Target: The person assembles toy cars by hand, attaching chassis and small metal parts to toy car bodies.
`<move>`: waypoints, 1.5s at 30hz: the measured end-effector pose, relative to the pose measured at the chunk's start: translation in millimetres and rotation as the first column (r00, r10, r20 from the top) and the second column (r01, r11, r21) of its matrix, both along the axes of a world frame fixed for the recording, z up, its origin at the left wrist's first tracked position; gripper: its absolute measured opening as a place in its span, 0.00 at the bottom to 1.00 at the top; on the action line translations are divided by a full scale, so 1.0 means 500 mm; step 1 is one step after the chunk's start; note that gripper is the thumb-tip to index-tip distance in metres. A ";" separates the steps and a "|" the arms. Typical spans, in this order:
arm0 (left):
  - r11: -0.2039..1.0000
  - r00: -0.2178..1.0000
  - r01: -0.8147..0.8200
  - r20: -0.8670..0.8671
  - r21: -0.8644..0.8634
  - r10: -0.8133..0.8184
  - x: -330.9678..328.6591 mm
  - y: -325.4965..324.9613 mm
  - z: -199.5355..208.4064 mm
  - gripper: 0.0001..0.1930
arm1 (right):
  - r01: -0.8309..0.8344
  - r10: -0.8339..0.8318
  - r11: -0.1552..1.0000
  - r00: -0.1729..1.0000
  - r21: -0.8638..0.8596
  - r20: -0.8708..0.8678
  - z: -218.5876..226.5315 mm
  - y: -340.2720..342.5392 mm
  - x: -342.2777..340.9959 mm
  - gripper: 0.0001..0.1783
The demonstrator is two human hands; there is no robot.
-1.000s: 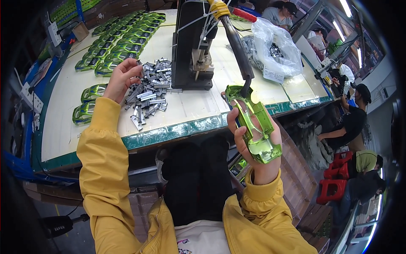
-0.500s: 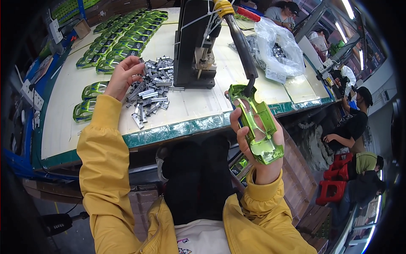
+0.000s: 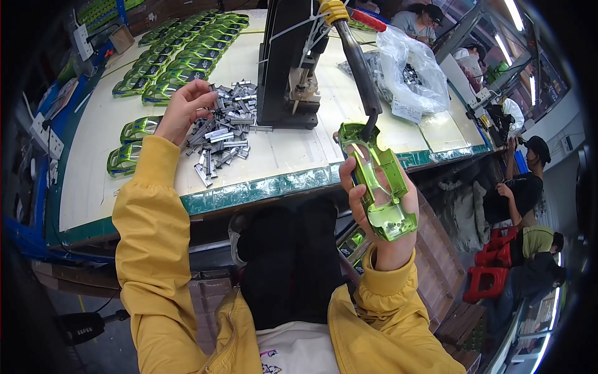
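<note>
Left hand (image 3: 187, 106) now pinches flat metal clips (image 3: 221, 131)

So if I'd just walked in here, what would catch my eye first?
Probably the shiny green toy-car shell, held up in the right hand just off the table's front edge. Next, the heap of small grey metal pieces on the pale table, where the left hand is picking. Behind it stands a black hand press, with rows of green shells at the far left.
</note>
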State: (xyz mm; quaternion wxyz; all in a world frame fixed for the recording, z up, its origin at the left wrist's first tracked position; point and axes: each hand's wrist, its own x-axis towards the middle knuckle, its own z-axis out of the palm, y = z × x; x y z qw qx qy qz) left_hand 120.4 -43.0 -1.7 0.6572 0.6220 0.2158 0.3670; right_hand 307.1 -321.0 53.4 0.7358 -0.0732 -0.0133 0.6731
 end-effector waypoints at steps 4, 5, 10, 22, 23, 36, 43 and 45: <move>1.000 1.000 -0.012 -0.026 0.014 0.012 -0.011 -0.001 0.000 0.05 | -0.006 0.006 1.000 1.000 0.018 -0.002 0.000 0.000 -0.010 0.20; 1.000 1.000 -0.009 -0.028 0.014 0.009 -0.012 -0.002 0.001 0.05 | -0.009 0.009 1.000 1.000 0.021 0.000 0.001 0.000 -0.011 0.20; 0.999 1.000 0.008 -0.023 0.050 -0.007 0.011 0.003 -0.002 0.06 | 0.030 -0.029 0.999 0.999 -0.016 0.037 -0.013 -0.005 0.004 0.20; 0.999 1.000 -0.027 0.017 0.026 0.027 -0.012 0.101 -0.052 0.10 | 0.908 -0.295 0.337 0.354 -0.250 0.888 -0.305 -0.360 0.125 0.25; 0.998 0.998 -0.057 0.030 0.034 0.056 -0.016 0.111 -0.055 0.11 | 0.981 -0.124 0.145 0.148 -0.130 0.981 -0.363 -0.415 0.155 0.27; 0.962 0.964 -0.222 -0.113 0.157 0.241 -0.067 -0.024 0.050 0.12 | 0.989 0.994 0.078 -0.069 0.124 -0.081 -0.640 -0.881 0.217 0.28; 0.819 0.683 -0.565 -0.499 0.101 0.534 -0.369 0.013 0.080 0.12 | 0.995 0.995 -0.086 0.089 0.053 -0.055 -0.630 -0.834 0.256 0.24; 0.803 0.659 -0.593 -0.536 0.060 0.527 -0.390 0.010 0.067 0.11 | 0.980 1.000 0.000 -0.004 0.201 0.016 -0.637 -0.811 0.277 0.22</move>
